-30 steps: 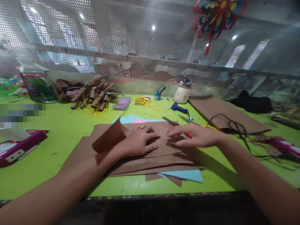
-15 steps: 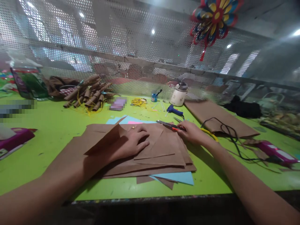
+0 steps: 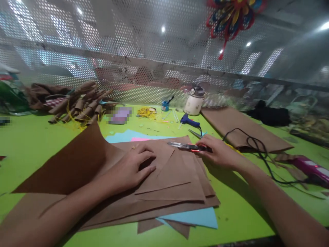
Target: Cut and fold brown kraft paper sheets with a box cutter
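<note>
My left hand (image 3: 137, 164) lies flat with its fingers spread on a stack of brown paper (image 3: 177, 192). Beside that wrist, one brown sheet (image 3: 69, 161) curls up and leans to the left. My right hand (image 3: 218, 152) is closed around a utility knife (image 3: 182, 146), whose silver end points left over the stack's far right corner. Light blue paper (image 3: 197, 218) sticks out from under the near edge. Just behind the knife, a pointed metal tip (image 3: 194, 133) shows, and the rest of that tool is partly hidden by my right hand.
Beyond the stack are a blue glue gun (image 3: 189, 120), a cream bottle (image 3: 194, 102), a small blue jar (image 3: 165, 105) and yellow string (image 3: 146, 112). Rolled brown paper tubes (image 3: 82, 104) lie back left. On the right are folded brown paper (image 3: 236, 127), a black cable (image 3: 257, 149) and a magenta device (image 3: 311, 168).
The curled brown sheet has opened wider and swung out to the left. My right hand still holds the knife near the stack's right corner. The camera view has shifted closer.
</note>
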A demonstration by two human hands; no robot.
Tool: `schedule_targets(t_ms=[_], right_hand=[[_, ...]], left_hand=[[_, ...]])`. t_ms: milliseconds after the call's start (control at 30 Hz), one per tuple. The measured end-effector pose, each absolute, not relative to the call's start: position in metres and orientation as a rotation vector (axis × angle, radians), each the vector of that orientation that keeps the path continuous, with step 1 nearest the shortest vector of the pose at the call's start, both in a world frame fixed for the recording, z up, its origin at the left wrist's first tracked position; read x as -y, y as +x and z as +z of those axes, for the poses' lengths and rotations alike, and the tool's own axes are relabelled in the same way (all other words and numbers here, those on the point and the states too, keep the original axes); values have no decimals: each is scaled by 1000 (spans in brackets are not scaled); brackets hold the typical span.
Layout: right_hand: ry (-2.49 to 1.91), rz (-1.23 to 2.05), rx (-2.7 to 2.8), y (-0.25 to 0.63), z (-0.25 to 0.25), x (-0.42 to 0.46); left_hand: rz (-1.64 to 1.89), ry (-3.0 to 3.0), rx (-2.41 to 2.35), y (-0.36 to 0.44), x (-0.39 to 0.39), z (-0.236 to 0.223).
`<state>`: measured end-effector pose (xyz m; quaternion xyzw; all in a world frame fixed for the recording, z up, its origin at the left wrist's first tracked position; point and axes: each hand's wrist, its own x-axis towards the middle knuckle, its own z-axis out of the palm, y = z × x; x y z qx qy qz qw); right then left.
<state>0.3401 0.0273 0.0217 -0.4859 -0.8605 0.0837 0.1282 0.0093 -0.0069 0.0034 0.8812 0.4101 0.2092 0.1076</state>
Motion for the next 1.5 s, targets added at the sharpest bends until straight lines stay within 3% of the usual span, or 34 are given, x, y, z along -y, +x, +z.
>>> schedule_targets(t_ms=[267, 633, 800, 1233, 1500], right_hand=[[-1340, 385, 2569, 356, 41, -22], [-1573, 74, 2338, 370, 38, -27], [-1498, 297, 2408, 361, 37, -25], [-1340, 476, 2345, 355, 46, -14], [-1335, 237, 2370, 353, 54, -7]], left_hand=[[636, 2573, -1199, 8, 3, 0], [609, 2556, -1232, 6, 3, 1], [595, 2556, -1217, 6, 1, 0], [689, 2488, -1214, 9, 2, -2], [622, 2373, -1340, 11, 2, 1]])
